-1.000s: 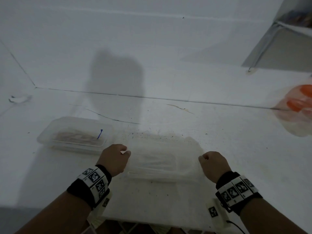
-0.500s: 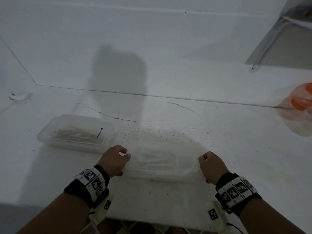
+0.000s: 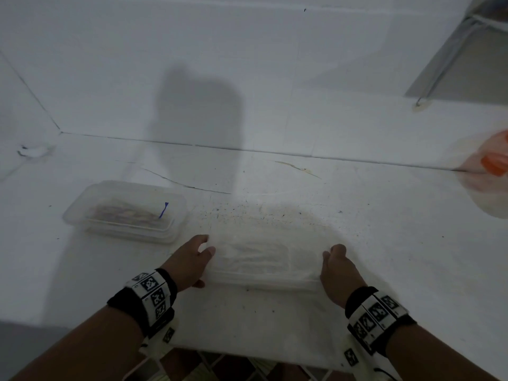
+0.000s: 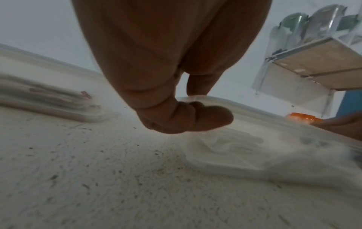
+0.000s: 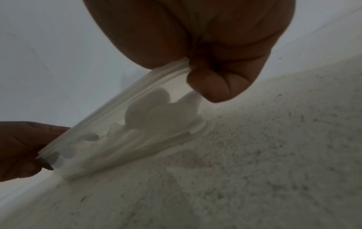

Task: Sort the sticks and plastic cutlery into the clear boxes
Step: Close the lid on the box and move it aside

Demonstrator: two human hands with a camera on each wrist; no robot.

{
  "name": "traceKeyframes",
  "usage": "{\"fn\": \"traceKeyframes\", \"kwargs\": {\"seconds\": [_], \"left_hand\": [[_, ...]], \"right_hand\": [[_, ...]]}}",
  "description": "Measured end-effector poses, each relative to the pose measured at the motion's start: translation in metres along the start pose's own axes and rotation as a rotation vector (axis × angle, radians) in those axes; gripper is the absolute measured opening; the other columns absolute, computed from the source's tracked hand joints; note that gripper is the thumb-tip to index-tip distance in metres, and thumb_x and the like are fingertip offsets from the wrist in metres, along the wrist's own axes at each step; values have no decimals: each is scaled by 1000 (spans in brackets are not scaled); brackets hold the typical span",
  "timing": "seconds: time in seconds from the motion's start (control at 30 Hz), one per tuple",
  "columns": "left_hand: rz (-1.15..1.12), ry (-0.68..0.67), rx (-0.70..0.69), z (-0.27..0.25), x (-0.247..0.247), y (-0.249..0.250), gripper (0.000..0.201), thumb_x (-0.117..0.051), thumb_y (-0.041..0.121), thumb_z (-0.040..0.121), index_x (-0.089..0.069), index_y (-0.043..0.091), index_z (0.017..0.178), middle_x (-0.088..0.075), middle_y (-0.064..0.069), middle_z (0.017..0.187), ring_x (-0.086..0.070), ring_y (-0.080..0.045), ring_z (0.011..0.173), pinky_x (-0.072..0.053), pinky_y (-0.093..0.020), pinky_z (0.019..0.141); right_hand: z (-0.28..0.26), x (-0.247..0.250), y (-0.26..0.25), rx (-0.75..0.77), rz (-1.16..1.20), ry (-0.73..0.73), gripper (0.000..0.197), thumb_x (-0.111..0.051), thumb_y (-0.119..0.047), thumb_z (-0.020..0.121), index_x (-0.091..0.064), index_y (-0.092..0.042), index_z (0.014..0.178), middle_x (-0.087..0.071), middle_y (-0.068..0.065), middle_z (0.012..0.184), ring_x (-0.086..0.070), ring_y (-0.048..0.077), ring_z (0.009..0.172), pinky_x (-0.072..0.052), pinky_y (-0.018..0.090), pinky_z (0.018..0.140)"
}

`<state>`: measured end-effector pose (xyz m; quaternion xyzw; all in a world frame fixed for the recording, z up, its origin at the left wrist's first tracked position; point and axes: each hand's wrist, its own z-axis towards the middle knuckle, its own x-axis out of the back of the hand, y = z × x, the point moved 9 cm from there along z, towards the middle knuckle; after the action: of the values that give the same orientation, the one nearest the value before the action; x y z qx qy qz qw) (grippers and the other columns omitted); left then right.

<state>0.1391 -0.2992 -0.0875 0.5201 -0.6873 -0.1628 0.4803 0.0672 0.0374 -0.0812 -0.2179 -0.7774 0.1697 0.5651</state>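
Note:
A clear lidded box (image 3: pixel 264 259) of white plastic cutlery (image 5: pixel 152 117) sits near the front edge of the white table. My left hand (image 3: pixel 192 259) grips its left end, thumb on top of the rim (image 4: pixel 211 117). My right hand (image 3: pixel 336 264) pinches its right end, thumb and curled fingers on the rim (image 5: pixel 211 86). A second clear box (image 3: pixel 126 211) holding wooden sticks and one blue pick (image 3: pixel 164 209) rests to the left, closed with a lid and apart from both hands.
An orange-and-white plastic bag (image 3: pixel 492 166) lies at the right edge of the table. A metal rack leg (image 3: pixel 437 75) stands at the back right. Dark specks dot the tabletop (image 3: pixel 275 320). The table's front edge is just below my wrists.
Both hands stay on the ends of the cutlery box, and the left thumb has spread out over the rim. The box itself has hardly shifted.

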Motion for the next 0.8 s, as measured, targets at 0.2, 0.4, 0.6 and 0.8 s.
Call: {"fn": "traceKeyframes", "kwargs": {"seconds": [0.2,0.4,0.6,0.8], "left_hand": [[-27,54,-43,-11,13,6,49,-53,31,101,-45,12,145,-51,-21,130,-55,-18,78,-62,-33,57],[-469,254,-15,-39,100,6,32,-62,9,95,-61,10,127,-55,-8,100,-53,-20,76,-60,-35,59],[-527,387,-59,-57,217,-5,19,-60,-4,90,-69,12,91,-57,-10,80,-53,-20,71,-55,-34,68],[-478,421,-47,-15,305,-58,22,-61,0,91,-67,6,111,-61,-12,90,-56,-22,79,-54,-41,80]], "right_hand": [[-5,15,-6,30,195,-10,27,-38,-28,106,-46,-2,110,-61,12,78,-59,26,61,-58,48,61],[-17,44,-93,183,375,-31,28,-43,-33,105,-52,-8,114,-63,16,91,-59,27,57,-46,23,39],[-19,0,-213,252,539,-216,34,-54,-28,99,-51,-9,127,-63,15,96,-60,23,63,-57,37,58],[-12,-71,-296,229,555,-239,34,-53,-24,99,-49,-9,128,-62,13,89,-59,24,63,-57,37,59]]}}
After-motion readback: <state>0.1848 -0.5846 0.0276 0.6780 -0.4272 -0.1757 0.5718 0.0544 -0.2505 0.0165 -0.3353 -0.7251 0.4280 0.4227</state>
